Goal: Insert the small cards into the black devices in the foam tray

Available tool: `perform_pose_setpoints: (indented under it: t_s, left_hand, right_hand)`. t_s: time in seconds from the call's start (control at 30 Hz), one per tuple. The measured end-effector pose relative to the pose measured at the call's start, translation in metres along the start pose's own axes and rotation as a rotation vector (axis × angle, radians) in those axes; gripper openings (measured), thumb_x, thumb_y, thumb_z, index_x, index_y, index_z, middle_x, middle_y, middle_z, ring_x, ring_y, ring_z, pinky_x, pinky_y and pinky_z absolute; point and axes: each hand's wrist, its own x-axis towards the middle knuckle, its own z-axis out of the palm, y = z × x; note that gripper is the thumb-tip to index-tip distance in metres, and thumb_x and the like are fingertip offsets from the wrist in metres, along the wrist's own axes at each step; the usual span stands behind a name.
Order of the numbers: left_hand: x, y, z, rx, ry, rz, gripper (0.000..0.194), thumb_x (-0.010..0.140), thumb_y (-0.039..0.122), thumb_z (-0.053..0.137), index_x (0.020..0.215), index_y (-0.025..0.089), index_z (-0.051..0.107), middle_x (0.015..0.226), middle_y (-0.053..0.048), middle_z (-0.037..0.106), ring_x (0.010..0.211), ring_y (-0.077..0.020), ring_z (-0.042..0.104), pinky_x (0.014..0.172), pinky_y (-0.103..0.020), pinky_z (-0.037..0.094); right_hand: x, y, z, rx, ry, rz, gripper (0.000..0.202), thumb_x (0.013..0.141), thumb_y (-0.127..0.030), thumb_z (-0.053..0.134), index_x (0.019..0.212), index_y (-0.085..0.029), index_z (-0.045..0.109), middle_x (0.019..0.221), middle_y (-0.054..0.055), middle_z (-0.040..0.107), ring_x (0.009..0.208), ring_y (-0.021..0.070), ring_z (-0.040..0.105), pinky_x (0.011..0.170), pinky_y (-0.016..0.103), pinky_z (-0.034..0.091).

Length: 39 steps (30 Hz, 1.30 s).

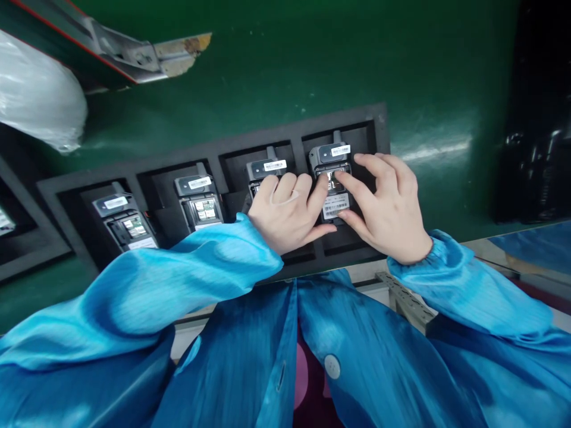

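A black foam tray (381,128) lies on a green belt and holds several grey handheld devices with white labels, backs open. On the rightmost device (333,156) both my hands rest. My left hand (285,211) presses its index finger and thumb on the open back compartment, and its palm covers the lower part of the neighbouring device (265,169). My right hand (388,205) touches the same device from the right with index finger and thumb, fingers spread. Two more devices (198,199) (122,217) sit in the slots to the left.
The green conveyor surface (289,65) stretches beyond the tray. A white plastic-wrapped bundle (38,95) and a metal bracket (147,56) are at the upper left. Another black tray edge (18,249) shows at far left. Dark equipment (539,148) stands at the right. My blue coat fills the foreground.
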Motion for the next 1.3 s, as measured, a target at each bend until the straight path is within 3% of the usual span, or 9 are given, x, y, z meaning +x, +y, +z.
perform_pose_setpoints:
  t_s: [0.23, 0.43, 0.67, 0.77, 0.9, 1.1, 1.3]
  left_hand:
    - [-0.002, -0.013, -0.005, -0.025, -0.020, -0.003, 0.076, 0.092, 0.069, 0.033, 0.138, 0.012, 0.051, 0.091, -0.012, 0.061, 0.080, -0.0276, 0.054, 0.066, -0.039, 0.029]
    - [-0.005, -0.017, -0.006, -0.025, 0.056, 0.159, 0.066, 0.092, 0.067, 0.039, 0.126, 0.015, 0.060, 0.083, -0.009, 0.059, 0.073, -0.0235, 0.052, 0.062, -0.036, 0.027]
    - [-0.002, -0.015, -0.010, -0.037, -0.048, 0.145, 0.055, 0.095, 0.061, 0.039, 0.123, 0.019, 0.061, 0.083, -0.005, 0.061, 0.073, -0.0222, 0.056, 0.067, -0.037, 0.032]
    - [0.000, -0.015, -0.012, -0.045, -0.049, 0.139, 0.061, 0.094, 0.064, 0.037, 0.124, 0.015, 0.060, 0.084, -0.007, 0.061, 0.074, -0.0230, 0.057, 0.067, -0.037, 0.032]
    - [0.004, -0.015, -0.012, -0.015, -0.039, 0.090, 0.078, 0.094, 0.067, 0.030, 0.140, 0.005, 0.048, 0.087, -0.011, 0.062, 0.075, -0.0250, 0.057, 0.067, -0.039, 0.031]
    - [0.002, -0.011, -0.007, 0.056, -0.041, 0.081, 0.079, 0.093, 0.066, 0.038, 0.141, 0.003, 0.046, 0.087, -0.009, 0.062, 0.074, -0.0246, 0.056, 0.067, -0.039, 0.028]
    - [0.008, -0.008, -0.009, -0.020, -0.224, 0.064, 0.078, 0.096, 0.062, 0.034, 0.145, 0.002, 0.039, 0.096, -0.016, 0.062, 0.086, -0.0295, 0.057, 0.070, -0.039, 0.029]
  right_hand:
    - [0.001, 0.000, 0.000, 0.051, -0.019, 0.036, 0.059, 0.091, -0.054, 0.052, 0.140, -0.021, 0.049, 0.147, 0.014, 0.039, 0.137, 0.0350, 0.034, 0.110, 0.055, 0.033]
    - [-0.002, 0.000, -0.001, 0.036, 0.000, 0.049, 0.057, 0.090, -0.052, 0.053, 0.138, -0.022, 0.051, 0.147, 0.014, 0.039, 0.136, 0.0368, 0.034, 0.108, 0.057, 0.035]
    - [-0.004, 0.002, -0.003, 0.012, 0.021, 0.013, 0.056, 0.089, -0.051, 0.057, 0.138, -0.022, 0.053, 0.147, 0.012, 0.039, 0.135, 0.0345, 0.034, 0.111, 0.053, 0.034]
    - [-0.003, 0.002, -0.004, 0.022, 0.032, 0.030, 0.057, 0.089, -0.050, 0.057, 0.140, -0.024, 0.051, 0.147, 0.012, 0.039, 0.136, 0.0345, 0.034, 0.110, 0.053, 0.035]
    - [-0.001, 0.001, -0.003, 0.023, 0.012, 0.019, 0.058, 0.089, -0.051, 0.056, 0.140, -0.023, 0.051, 0.148, 0.012, 0.039, 0.136, 0.0359, 0.033, 0.110, 0.055, 0.034]
    - [-0.006, -0.001, -0.005, -0.004, 0.022, -0.003, 0.059, 0.090, -0.053, 0.054, 0.140, -0.021, 0.051, 0.147, 0.012, 0.041, 0.135, 0.0339, 0.036, 0.109, 0.053, 0.036]
    - [-0.017, -0.001, -0.007, -0.047, 0.020, -0.058, 0.048, 0.090, -0.046, 0.059, 0.131, -0.021, 0.059, 0.144, 0.010, 0.045, 0.130, 0.0336, 0.041, 0.108, 0.051, 0.039]
